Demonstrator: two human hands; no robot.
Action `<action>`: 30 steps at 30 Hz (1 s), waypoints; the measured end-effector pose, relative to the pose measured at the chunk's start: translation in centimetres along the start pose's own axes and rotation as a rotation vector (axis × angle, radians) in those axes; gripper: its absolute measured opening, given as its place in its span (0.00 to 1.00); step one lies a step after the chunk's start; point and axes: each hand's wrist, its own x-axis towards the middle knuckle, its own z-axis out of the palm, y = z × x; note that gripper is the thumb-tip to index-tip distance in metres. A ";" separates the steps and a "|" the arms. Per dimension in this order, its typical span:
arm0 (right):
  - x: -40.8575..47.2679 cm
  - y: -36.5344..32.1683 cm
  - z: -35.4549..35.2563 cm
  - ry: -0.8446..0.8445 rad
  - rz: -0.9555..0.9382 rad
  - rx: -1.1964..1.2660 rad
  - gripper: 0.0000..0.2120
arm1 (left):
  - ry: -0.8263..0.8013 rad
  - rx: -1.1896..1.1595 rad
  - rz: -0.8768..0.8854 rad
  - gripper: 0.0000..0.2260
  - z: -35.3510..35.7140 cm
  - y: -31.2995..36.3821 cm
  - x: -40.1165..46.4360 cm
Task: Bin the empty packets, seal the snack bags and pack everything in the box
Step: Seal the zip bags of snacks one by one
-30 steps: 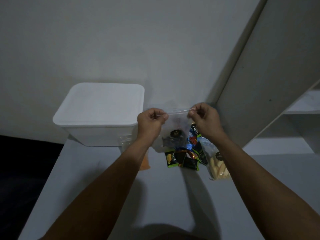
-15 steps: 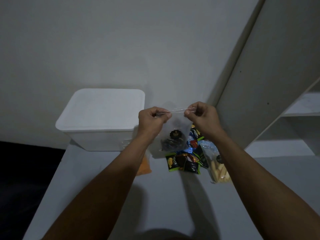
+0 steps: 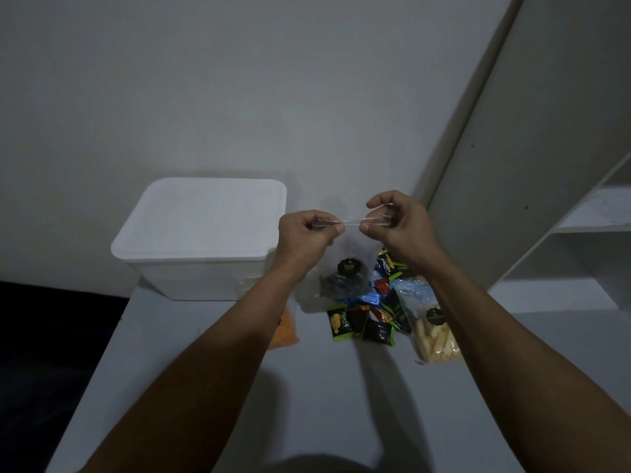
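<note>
Both hands at the clear bag's top

Left hand and right hand each pinch the clear snack bag, held above the worktop right of the lidded white box.

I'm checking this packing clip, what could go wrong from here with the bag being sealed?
1. Both hands, left and right, pinch only the top strip of the clear bag; the dark snacks hang at its bottom, so a slipped grip could drop it onto the packets.
2. The box has its lid on, so packing needs a free hand first.
</note>
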 end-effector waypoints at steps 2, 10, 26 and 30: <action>0.1 -0.2 0.0 -0.047 0.022 0.022 0.17 | -0.010 0.020 0.013 0.05 0.1 0.0 0.0; 0.4 -0.2 -0.3 0.038 0.016 0.029 0.15 | -0.004 -0.070 -0.072 0.04 -0.5 0.6 -0.2; 1.7 -0.3 0.4 -0.119 -0.030 -0.337 0.02 | 0.019 0.063 0.042 0.02 0.5 0.3 -0.1; 1.7 -0.3 0.6 -0.124 -0.064 -0.362 0.03 | -0.003 0.065 0.049 0.01 0.6 0.1 -0.4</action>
